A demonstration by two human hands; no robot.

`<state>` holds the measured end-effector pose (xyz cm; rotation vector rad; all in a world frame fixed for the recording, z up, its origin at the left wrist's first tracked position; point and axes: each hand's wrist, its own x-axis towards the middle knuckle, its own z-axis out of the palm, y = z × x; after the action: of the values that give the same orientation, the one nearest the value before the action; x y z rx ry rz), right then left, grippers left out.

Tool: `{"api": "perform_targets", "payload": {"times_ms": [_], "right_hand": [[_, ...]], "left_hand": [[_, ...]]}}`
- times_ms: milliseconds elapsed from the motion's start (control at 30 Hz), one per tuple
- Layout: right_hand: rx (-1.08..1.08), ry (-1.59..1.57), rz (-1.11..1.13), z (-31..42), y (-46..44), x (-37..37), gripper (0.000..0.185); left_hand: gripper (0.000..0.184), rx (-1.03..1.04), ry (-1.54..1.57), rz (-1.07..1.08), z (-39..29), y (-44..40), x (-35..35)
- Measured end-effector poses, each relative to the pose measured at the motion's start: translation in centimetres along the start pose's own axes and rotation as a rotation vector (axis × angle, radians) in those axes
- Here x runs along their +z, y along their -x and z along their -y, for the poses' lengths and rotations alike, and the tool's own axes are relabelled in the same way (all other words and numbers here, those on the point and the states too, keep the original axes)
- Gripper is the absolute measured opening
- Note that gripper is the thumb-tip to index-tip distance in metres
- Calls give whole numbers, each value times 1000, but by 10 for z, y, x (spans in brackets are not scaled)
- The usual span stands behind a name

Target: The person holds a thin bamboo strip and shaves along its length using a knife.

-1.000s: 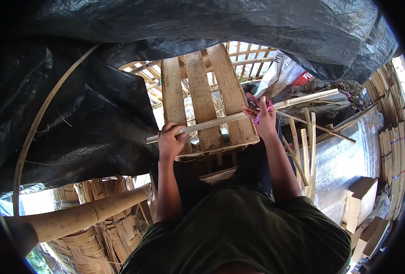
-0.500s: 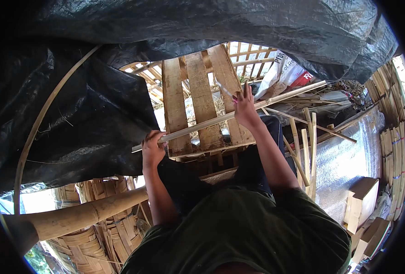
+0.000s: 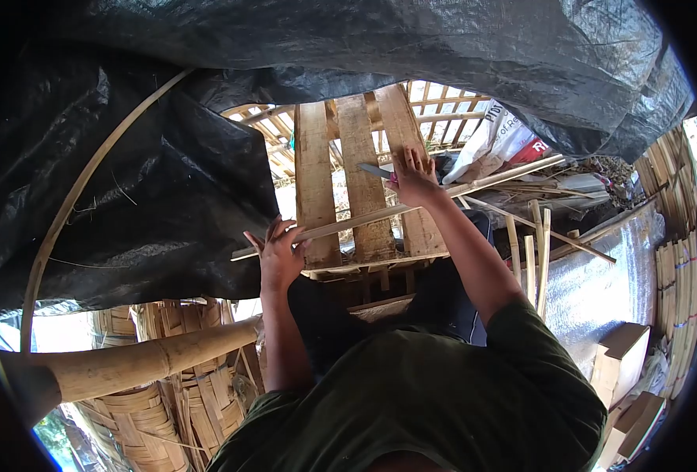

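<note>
A long, pale bamboo strip lies slantwise across the wooden slatted bench in front of me. My left hand grips it near its left end, some fingers raised and apart. Further along, my right hand holds a small knife between thumb and fingers. The blade points left over the slats, and a bit of pink handle shows at my grip. My right hand lies over the strip, its other fingers stretched out over the right-hand slat.
Black plastic sheeting hangs at the left and overhead. To the right are loose bamboo pieces, a silver foil sheet, cardboard boxes and a printed sack. A thick bamboo pole crosses the lower left beside woven baskets.
My right hand has come down and left with the knife, its blade now lying flatter. The left hand's fingers have lifted and spread somewhat. The view has shifted slightly.
</note>
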<state>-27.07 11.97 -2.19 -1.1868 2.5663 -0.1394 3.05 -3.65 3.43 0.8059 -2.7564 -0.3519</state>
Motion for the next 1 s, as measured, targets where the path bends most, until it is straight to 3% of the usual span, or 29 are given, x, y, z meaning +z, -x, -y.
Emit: {"api": "perform_targets", "payload": {"times_ms": [167, 267, 367, 467, 533, 567, 600, 667, 733, 800, 867, 1000], "right_hand": [[2, 3, -15, 3, 4, 0, 82], [11, -32, 3, 4, 9, -10, 81], [8, -107, -65, 8, 14, -14, 81], [-58, -163, -268, 30, 29, -21, 82], [-162, -627, -301, 53, 49, -30, 83], [-179, -693, -334, 59, 50, -26, 83], [-183, -691, -337, 61, 52, -24, 83], [98, -413, -418, 63, 59, -18, 77], [47, -294, -401, 46, 67, -14, 72], [-1, -177, -376, 26, 80, -11, 69], [57, -230, -287, 10, 93, -13, 67], [-52, -318, -448, -21, 91, 19, 59]], "left_hand": [[22, -14, -38, 4, -7, -4, -1], [18, 75, -90, -104, -7, -7, -2], [21, 74, -147, -183, -9, -13, -3], [26, 76, -102, -257, -25, -25, -7], [31, 48, -90, -243, -31, -34, -3], [31, 47, -71, -260, -35, -39, -2], [31, 47, -72, -264, -38, -44, -1], [32, 70, -126, -152, -40, -47, 2], [32, 109, -153, -224, -39, -45, 1], [30, -28, -60, 91, -48, -37, -16], [31, -13, -37, 22, -26, -29, 4], [30, 7, 114, -35, 5, -16, 22]]}}
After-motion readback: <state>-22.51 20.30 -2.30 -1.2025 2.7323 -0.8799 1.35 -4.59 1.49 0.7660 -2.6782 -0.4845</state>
